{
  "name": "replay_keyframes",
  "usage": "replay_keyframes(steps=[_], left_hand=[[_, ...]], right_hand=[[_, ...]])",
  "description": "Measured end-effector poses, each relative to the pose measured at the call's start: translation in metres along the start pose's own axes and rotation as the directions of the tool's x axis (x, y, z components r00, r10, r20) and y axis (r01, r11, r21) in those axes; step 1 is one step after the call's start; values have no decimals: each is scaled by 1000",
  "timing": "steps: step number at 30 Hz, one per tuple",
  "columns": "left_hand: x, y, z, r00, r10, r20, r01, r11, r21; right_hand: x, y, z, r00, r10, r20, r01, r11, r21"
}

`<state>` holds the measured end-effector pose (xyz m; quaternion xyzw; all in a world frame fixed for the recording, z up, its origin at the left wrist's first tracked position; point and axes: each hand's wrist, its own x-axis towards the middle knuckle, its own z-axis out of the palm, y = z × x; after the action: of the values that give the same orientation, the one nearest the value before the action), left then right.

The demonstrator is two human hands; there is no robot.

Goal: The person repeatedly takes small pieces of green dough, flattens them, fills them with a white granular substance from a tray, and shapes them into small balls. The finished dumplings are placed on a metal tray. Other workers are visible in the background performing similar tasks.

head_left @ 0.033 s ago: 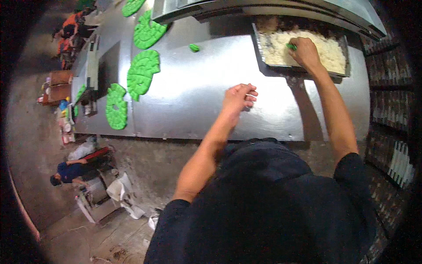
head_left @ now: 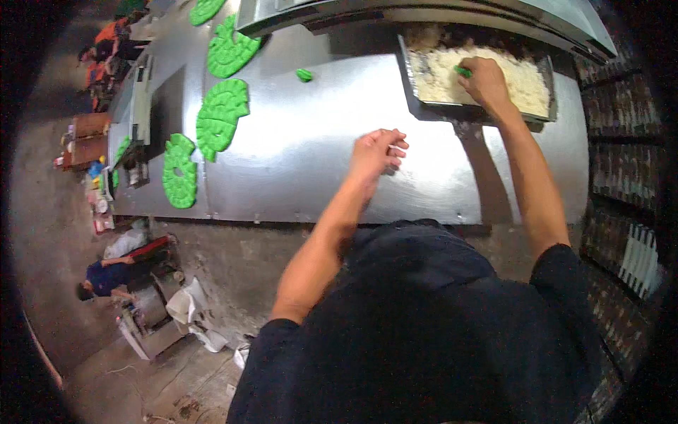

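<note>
My right hand (head_left: 487,85) pinches a small piece of green dough (head_left: 462,71) over pale, crumbly shreds (head_left: 526,81). The shreds fill most of a dark metal tray (head_left: 487,112) at the far right of the steel table (head_left: 296,162). Nothing is in my left hand (head_left: 378,154), which hovers above the table's middle with loosely bent fingers apart. Another small green dough piece (head_left: 304,75) lies alone on the metal, farther off. To the left spread several flat green dough slabs (head_left: 222,116), pressed into segments, some shaped like rings.
A raised metal ledge (head_left: 424,15) runs along the table's far side, behind the tray. Racks (head_left: 628,169) stand close on the right. On the left, a person in dark blue (head_left: 106,278) is near a machine (head_left: 145,314), and people in orange (head_left: 99,74) are farther away.
The whole view has shifted slightly, so things appear a little farther left. Both hands keep nearly the same pose, and the right still pinches the green dough.
</note>
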<state>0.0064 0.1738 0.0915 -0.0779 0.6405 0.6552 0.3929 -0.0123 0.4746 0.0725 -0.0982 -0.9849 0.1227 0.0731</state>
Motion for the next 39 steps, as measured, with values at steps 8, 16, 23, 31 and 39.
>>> replay_keyframes(steps=[8,16,23,31,39], left_hand=[[62,82,72,962,162,218,-156,987,-45],[129,80,110,994,-4,107,14,995,-101],[124,89,143,984,177,-5,-175,969,-175],[65,110,154,986,137,99,-142,989,50],[16,122,136,948,306,88,-276,928,-251]], right_hand=[[-8,16,-17,893,368,260,-396,364,843],[-36,-11,-7,949,313,-24,-183,615,767],[-52,-30,-38,843,212,-495,78,862,501],[-57,-42,-71,791,355,-499,31,790,612],[-73,-77,-107,786,278,-553,108,818,565]])
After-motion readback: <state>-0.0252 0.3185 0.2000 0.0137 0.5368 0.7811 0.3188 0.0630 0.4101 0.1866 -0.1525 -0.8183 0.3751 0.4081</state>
